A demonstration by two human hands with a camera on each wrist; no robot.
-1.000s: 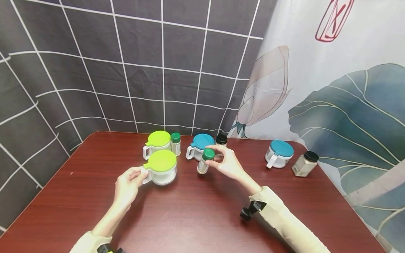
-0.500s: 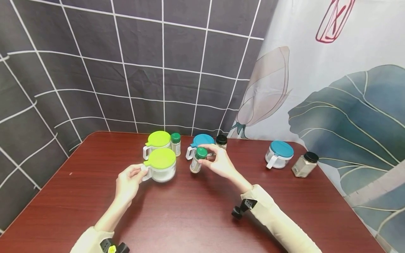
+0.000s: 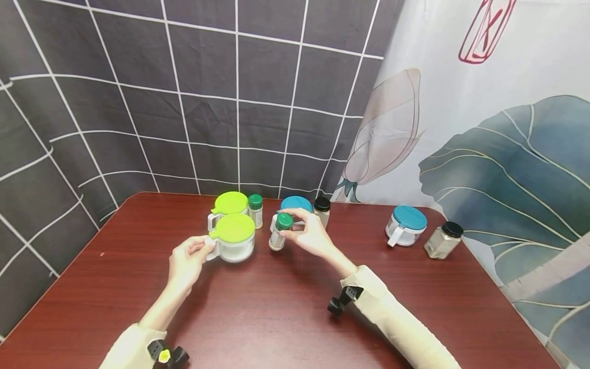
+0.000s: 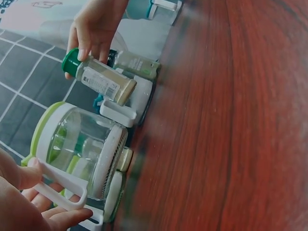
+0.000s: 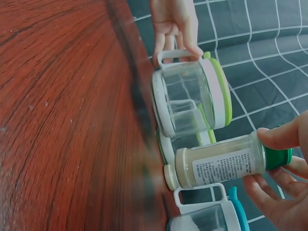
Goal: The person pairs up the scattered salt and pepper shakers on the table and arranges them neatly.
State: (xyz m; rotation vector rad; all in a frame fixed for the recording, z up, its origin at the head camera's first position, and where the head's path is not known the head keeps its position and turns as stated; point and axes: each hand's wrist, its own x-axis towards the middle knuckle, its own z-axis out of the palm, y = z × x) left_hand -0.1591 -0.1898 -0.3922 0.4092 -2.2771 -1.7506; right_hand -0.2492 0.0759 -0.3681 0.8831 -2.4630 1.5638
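My left hand point(image 3: 186, 261) grips the white handle of a clear seasoning jar point(image 3: 235, 237) with a lime-green lid. The jar is upright, in front of a matching lime-lidded jar point(image 3: 230, 203). My right hand point(image 3: 312, 237) pinches a small spice bottle point(image 5: 221, 163) around its green cap, thumb on one side and fingers on the other. The bottle, filled with pale powder and bearing a white label, tilts slightly close over the table. It overlaps a blue-lidded jar point(image 3: 296, 203) behind it in the head view. Another green-capped bottle point(image 3: 256, 216) stands beside the rear lime-lidded jar.
A black-capped bottle point(image 3: 322, 206) stands right of the middle blue-lidded jar. Farther right on the red-brown table point(image 3: 267, 318) are another blue-lidded jar point(image 3: 406, 225) and a square black-capped bottle point(image 3: 443, 241). A grey gridded cloth point(image 3: 193, 118) hangs behind the table's back edge.
My right hand has carried the green-capped spice bottle left, toward the lime-lidded jars. The jar in my left hand has shifted slightly back.
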